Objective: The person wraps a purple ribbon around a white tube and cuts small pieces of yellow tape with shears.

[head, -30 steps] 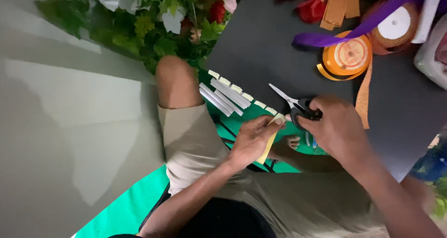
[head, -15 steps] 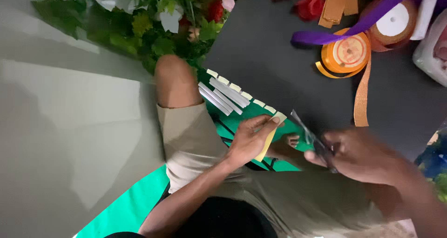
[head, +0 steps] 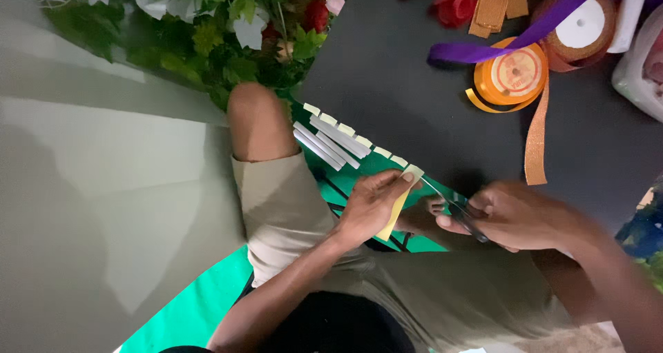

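Fingers of the left hand (head: 373,204) pinch a pale yellow paper strip (head: 400,200) at its upper end, just below the edge of the dark table (head: 400,70), while the right hand (head: 514,215) at three o'clock from it grips black-handled scissors (head: 459,211) with its fingers curled shut through the loops. The blades point toward ten o'clock and meet the strip's tip. One second ago the scissors stood higher, over the table edge, with the blades spread; half a second ago they had dropped beside the strip; the left hand has kept its pinch throughout.

Motion blur softens the right hand and the scissors, so whether the blades are parted or closed on the paper cannot be told. The lower part of the strip hides behind the left palm, and the right forearm runs out of view at four o'clock.

From left to right: a plain grey-green floor, leafy greenery with white and red flowers (head: 228,28) at eleven o'clock, the person's bare knee (head: 259,118), white sticks (head: 331,142) lying on green sheet material (head: 186,311) beside a row of cut yellow tabs (head: 345,129) along the table edge, then an orange ribbon spool (head: 514,73) and a purple ribbon (head: 532,32) at one o'clock on the tabletop.
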